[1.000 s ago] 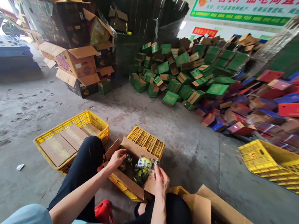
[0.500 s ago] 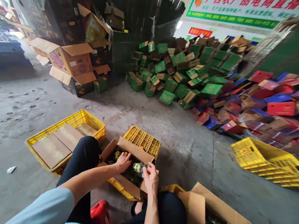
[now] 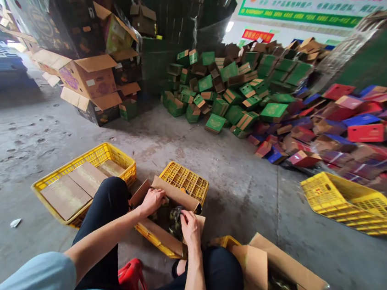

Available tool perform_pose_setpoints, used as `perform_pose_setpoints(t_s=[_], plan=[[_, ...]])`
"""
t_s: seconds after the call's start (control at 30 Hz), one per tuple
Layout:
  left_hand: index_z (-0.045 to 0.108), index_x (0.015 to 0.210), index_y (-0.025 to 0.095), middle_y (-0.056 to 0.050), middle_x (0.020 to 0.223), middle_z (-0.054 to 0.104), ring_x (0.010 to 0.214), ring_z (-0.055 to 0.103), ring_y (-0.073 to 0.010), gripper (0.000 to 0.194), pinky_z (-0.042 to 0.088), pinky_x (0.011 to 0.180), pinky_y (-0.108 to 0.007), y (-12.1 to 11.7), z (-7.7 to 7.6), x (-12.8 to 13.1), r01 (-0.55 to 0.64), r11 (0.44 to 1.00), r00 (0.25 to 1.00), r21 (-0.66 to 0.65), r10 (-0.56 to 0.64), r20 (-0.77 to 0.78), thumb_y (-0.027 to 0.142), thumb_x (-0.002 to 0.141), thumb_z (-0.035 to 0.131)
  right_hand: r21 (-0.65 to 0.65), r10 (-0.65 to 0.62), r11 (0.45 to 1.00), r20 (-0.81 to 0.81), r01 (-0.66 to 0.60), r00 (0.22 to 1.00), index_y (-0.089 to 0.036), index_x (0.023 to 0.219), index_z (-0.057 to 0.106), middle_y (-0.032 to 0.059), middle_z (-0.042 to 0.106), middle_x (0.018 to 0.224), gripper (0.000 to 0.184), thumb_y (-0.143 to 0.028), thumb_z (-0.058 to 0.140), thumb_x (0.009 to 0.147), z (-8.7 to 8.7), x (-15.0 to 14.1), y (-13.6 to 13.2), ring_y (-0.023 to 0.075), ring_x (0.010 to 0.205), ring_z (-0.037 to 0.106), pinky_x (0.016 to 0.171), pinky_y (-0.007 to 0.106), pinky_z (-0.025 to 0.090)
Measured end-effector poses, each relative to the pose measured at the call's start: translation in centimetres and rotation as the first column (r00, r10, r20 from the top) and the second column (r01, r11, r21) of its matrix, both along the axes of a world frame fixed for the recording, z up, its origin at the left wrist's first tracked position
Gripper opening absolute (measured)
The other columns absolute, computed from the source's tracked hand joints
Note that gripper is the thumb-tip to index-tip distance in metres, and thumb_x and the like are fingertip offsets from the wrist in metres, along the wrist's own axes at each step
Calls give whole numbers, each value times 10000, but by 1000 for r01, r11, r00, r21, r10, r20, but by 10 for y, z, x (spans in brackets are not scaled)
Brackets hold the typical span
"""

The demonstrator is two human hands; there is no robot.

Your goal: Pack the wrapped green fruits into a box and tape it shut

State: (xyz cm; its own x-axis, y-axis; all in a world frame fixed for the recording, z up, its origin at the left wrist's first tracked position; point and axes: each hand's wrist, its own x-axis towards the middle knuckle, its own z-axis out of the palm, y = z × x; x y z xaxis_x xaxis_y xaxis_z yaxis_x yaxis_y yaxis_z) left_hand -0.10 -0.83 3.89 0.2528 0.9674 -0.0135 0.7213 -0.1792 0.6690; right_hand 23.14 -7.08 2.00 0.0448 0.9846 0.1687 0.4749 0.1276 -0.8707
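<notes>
Between my knees an open cardboard box (image 3: 164, 235) sits tilted on a yellow crate, its flaps spread. Inside it are dark items in clear, shiny plastic. My left hand (image 3: 153, 202) is over the box's far left part, fingers bent together; what they hold, if anything, is hidden. At the right end of the box, my right hand (image 3: 190, 227) pinches the plastic wrapping (image 3: 176, 215) of a dark, bunched item. The kind of item inside the wrapping is unclear.
Closed cartons (image 3: 70, 195) lie in a yellow crate at left. An upturned yellow crate (image 3: 185, 181) is just beyond the box. Another open carton (image 3: 282, 265) stands by my right knee. A red stool (image 3: 131, 277) is beneath me. Green boxes (image 3: 215, 122) and red boxes (image 3: 365, 133) lie piled farther off.
My left hand has risen slightly and drawn its fingers together. My right hand has shifted a little left and down, and the wrapped item's yellowish patch no longer shows.
</notes>
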Motion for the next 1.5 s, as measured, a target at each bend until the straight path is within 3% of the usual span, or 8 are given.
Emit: perform_pose_setpoints(t_s=[0.17, 0.27, 0.4, 0.53, 0.8, 1.0, 1.3, 1.5], plan=[[689, 869, 212, -68, 922, 716, 1042, 609, -290, 135, 417, 909, -352, -6, 23, -10, -219, 975, 962, 32, 211, 176, 342, 904, 678, 18, -38, 999, 20, 38, 999, -229, 886, 824, 137, 764, 894, 429, -615, 637, 882, 0, -3, 5, 298, 872, 719, 868, 420, 548], [608, 770, 196, -22, 775, 647, 797, 589, -206, 351, 432, 755, -303, -16, 23, -5, -302, 947, 799, -110, 314, 513, 517, 872, 706, -18, -80, 997, -27, 80, 996, -203, 990, 830, 153, 796, 967, 533, -688, 650, 859, 4, -6, 6, 288, 848, 731, 824, 398, 569], [578, 798, 180, 8, 735, 596, 669, 549, -148, 601, 447, 626, -260, -35, 17, 14, -190, 905, 507, -380, 422, 751, 750, 731, 757, -187, -89, 982, -282, 36, 955, -203, 1325, 739, 148, 772, 1254, 747, -747, 672, 817, 12, -8, -2, 294, 978, 763, 755, 354, 610], [625, 871, 162, -21, 833, 646, 747, 613, -157, 643, 519, 656, -256, -53, 18, 30, -87, 876, 403, -474, 466, 788, 748, 686, 816, -263, -75, 964, -436, -48, 897, -229, 1262, 779, 114, 742, 1335, 642, -703, 690, 838, 20, -5, -9, 321, 1145, 732, 813, 364, 625], [765, 1110, 127, -44, 849, 696, 679, 577, -125, 697, 424, 547, -194, -61, 31, 32, 23, 893, 485, -449, 383, 786, 716, 741, 811, -168, -95, 985, -336, 40, 937, -226, 1000, 866, 114, 832, 1051, 525, -696, 716, 819, 24, 3, -11, 308, 994, 754, 896, 375, 578], [793, 1119, 164, -41, 868, 715, 701, 611, -137, 749, 494, 580, -214, -65, 30, 41, 35, 798, 364, -602, 551, 751, 773, 684, 809, -202, -178, 974, -415, 100, 892, -199, 889, 854, 86, 824, 877, 524, -701, 744, 784, 21, 2, -13, 261, 825, 722, 761, 335, 566], [808, 1115, 182, -56, 912, 733, 802, 663, -187, 708, 593, 658, -292, -59, 28, 37, -3, 733, 291, -680, 652, 701, 725, 664, 848, -165, 15, 974, -632, -153, 775, -299, 1415, 663, 81, 736, 1333, 707, -492, 861, 765, 34, 0, -17, 290, 1148, 710, 1003, 415, 553], [790, 1185, 187, -59, 903, 747, 751, 672, -177, 700, 580, 622, -275, -63, 22, 38, 36, 723, 340, -690, 640, 689, 718, 730, 816, -235, -173, 971, -560, 45, 810, -223, 981, 824, 66, 809, 993, 409, -533, 866, 718, 24, 3, -11, 259, 937, 726, 894, 376, 560]])
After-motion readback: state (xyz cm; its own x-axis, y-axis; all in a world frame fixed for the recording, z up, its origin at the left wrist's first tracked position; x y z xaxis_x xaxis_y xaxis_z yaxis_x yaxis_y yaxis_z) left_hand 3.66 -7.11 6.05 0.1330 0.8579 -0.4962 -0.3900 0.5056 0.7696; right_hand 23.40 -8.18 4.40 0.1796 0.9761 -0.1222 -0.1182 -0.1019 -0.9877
